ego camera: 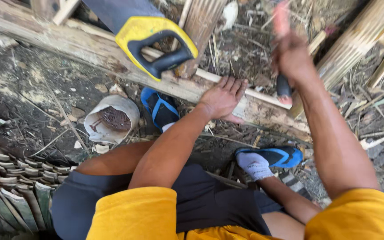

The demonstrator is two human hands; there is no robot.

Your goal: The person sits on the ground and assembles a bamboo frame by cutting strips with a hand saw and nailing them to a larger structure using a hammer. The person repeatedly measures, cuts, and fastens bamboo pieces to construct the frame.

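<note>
Pale wood beam (125, 60) lies on the ground under the flat, open left hand (223, 98), so the hammer (283, 86) gripped high in the right hand (292, 55) could strike those fingers.

The ground is dark brown dirt (32, 84) with dry sticks, wood chips and pale sawdust on it. It is outdoors in daylight. A mat of flat woven bamboo strips (10, 186) lies at the lower left. Ribbed, pale brown bamboo slabs (356, 40) lean at the upper right. A small round, dirty white container (112, 120) sits on the dirt.
</note>
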